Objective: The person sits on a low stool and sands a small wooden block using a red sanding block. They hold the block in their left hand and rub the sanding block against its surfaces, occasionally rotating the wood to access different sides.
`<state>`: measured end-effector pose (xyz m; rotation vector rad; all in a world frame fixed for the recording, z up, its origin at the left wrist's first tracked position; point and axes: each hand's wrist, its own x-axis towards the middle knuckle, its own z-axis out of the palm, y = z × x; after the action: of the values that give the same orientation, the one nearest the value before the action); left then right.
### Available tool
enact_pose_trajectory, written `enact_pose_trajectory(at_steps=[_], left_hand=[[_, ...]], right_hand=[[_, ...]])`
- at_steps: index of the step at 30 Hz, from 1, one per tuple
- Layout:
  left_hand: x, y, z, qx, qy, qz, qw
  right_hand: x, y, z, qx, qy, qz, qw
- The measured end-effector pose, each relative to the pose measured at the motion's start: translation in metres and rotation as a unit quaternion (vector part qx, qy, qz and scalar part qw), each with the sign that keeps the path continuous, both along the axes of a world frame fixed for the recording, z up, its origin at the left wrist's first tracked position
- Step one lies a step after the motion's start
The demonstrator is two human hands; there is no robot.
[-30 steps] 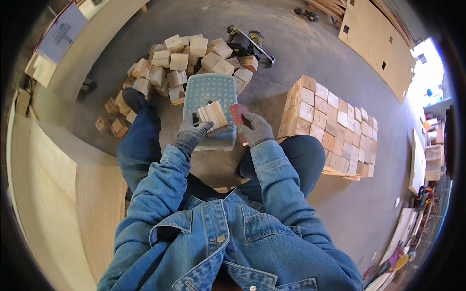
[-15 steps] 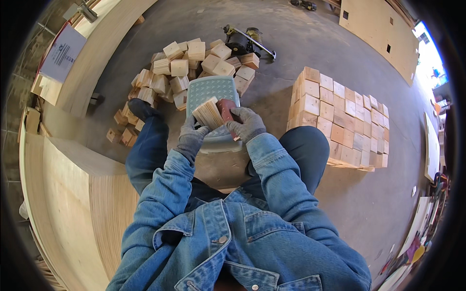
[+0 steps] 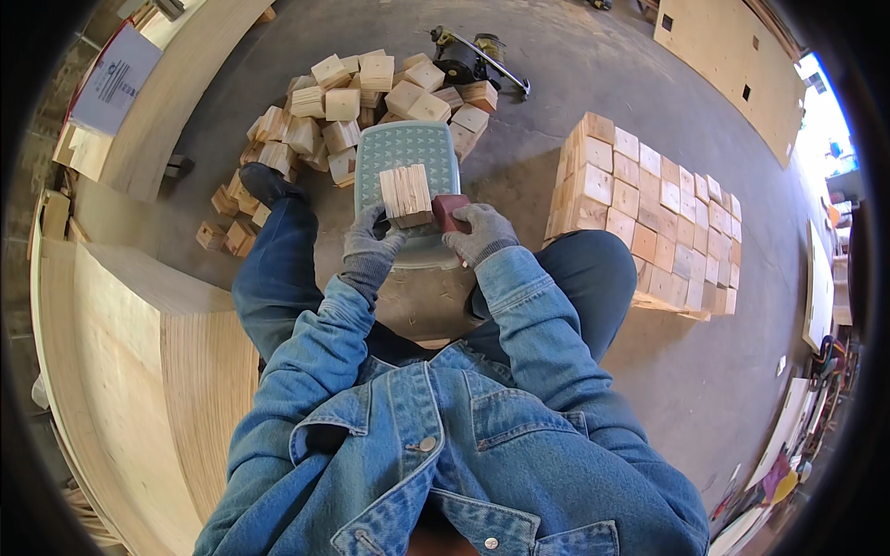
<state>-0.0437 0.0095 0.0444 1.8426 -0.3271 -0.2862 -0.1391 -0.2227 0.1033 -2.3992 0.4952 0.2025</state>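
My left hand (image 3: 371,243), in a grey glove, grips a pale wooden block (image 3: 405,193) with layered grain over a light green plastic stool (image 3: 375,148). Its fingers wrap the block's lower left side. In my gloved right hand (image 3: 482,233) is a reddish-brown sanding block (image 3: 451,212), held against or very near the wooden block's right side; whether they touch I cannot tell. The textured stool top stands between my knees, partly hidden by the block and hands.
Beyond the stool lies a loose heap of wooden blocks (image 3: 341,104). To the right, more blocks form a neat stack (image 3: 649,208). A power tool (image 3: 473,60) rests on the floor behind the heap. Large wooden panels (image 3: 120,357) stand on my left.
The wooden block has turned from tilted to nearly upright. The sanding block has turned and shifted slightly down and right with my right hand. The view has tilted slightly.
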Motion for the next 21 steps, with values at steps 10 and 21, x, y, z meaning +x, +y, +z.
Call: enact_pose_trajectory(at_steps=[10,21], left_hand=[[-0.002,-0.007,0.064,0.227,-0.320,-0.048,0.919],[0.035,-0.033,0.079,0.366,-0.277,-0.189,0.868]], right_hand=[[0.000,-0.006,0.004,-0.001,-0.008,-0.016,1.000],[0.004,-0.004,0.010,0.000,-0.034,-0.019,0.999]])
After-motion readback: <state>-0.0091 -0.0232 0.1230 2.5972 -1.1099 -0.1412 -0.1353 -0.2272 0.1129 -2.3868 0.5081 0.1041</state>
